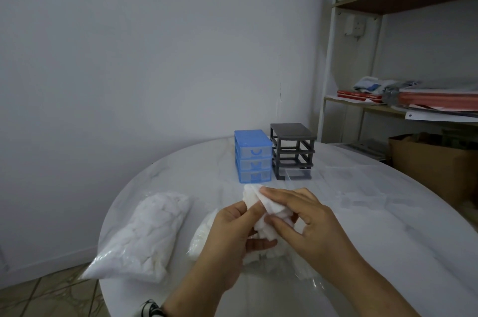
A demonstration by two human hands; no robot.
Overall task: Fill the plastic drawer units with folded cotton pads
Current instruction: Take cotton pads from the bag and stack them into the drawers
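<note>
Both hands (pixel 232 228) (pixel 307 218) pinching one cotton pad (pixel 269 206), two drawer units (pixel 253 156) (pixel 292 151), two pad bags (pixel 144 233) (pixel 203 233)

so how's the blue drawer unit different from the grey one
The blue drawer unit has all three drawers pushed in; the grey drawer unit is an open frame with bare upper slots and a clear drawer pulled out at the bottom. Both stand upright, side by side, on the table.

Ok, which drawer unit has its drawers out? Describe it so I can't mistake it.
At the far edge of the round white table, two small drawer units stand side by side. It is the grey unit on the right: an open frame with bare slots, whereas the blue unit beside it has all three drawers in.
</note>
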